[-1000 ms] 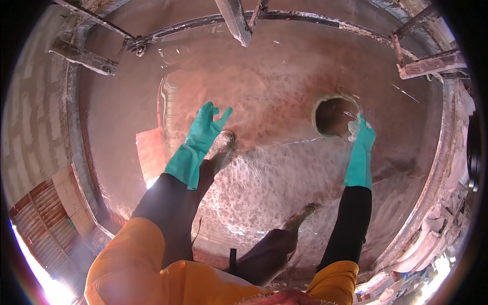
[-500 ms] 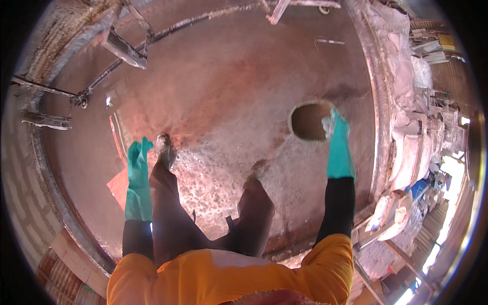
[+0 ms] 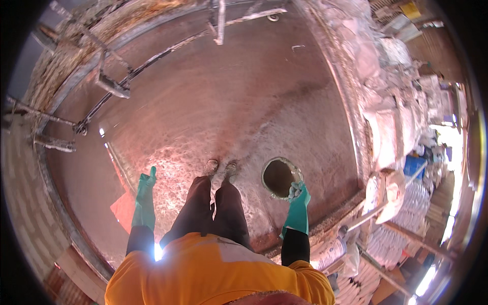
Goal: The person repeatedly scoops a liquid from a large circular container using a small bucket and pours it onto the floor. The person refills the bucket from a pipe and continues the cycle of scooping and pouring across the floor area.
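A grey, crumpled wad (image 3: pixel 295 189) is sitting in the right hand (image 3: pixel 298 199), just at the near rim of a round dark hole (image 3: pixel 279 177) in the wet, reddish floor (image 3: pixel 239 101) of a wide, shallow basin; the wad is looking lumpy and pale against the teal glove, its material too small to tell. The gloved fingers are curling closed around it at the glove's tip. The left hand (image 3: pixel 146 184), also in a long teal glove, is hanging loosely open beside the leg, gripping nothing, above a flat orange-red patch (image 3: pixel 123 209) on the floor. Between the hands, the person's dark trouser legs and muddy shoes (image 3: pixel 219 166) are standing on the glistening surface. Rusty metal bars (image 3: pixel 147 63) are crossing the basin's far side, while white sacks (image 3: pixel 401 198) are piling up beyond its right rim.
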Demonstrator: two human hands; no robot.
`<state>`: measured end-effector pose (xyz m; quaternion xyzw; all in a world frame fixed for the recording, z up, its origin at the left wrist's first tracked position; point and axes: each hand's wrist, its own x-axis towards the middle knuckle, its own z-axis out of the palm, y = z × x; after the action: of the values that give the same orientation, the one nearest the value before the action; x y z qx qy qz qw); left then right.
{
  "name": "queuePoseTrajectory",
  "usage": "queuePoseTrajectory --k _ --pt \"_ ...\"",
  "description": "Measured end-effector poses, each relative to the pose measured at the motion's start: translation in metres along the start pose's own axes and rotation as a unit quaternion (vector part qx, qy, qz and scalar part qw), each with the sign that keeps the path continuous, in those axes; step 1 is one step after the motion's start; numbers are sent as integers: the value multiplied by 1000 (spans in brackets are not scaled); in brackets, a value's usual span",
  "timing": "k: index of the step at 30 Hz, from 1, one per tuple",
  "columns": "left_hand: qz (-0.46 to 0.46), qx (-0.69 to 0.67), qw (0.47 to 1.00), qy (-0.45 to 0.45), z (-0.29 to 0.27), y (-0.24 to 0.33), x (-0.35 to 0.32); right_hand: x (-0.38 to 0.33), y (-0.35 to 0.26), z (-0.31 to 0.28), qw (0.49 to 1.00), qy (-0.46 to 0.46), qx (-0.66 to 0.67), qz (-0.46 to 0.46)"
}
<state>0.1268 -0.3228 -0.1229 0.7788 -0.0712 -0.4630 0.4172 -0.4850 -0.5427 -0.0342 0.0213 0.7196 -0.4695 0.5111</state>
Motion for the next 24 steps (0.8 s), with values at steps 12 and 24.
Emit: queuePoseTrajectory --k 12,24 --pt "-130 -462 795 -372 230 243 -71 -138 70 -311 957 239 162 -18" --pt "-43 -186 805 -561 407 279 -226 -228 209 -483 873 338 351 22"
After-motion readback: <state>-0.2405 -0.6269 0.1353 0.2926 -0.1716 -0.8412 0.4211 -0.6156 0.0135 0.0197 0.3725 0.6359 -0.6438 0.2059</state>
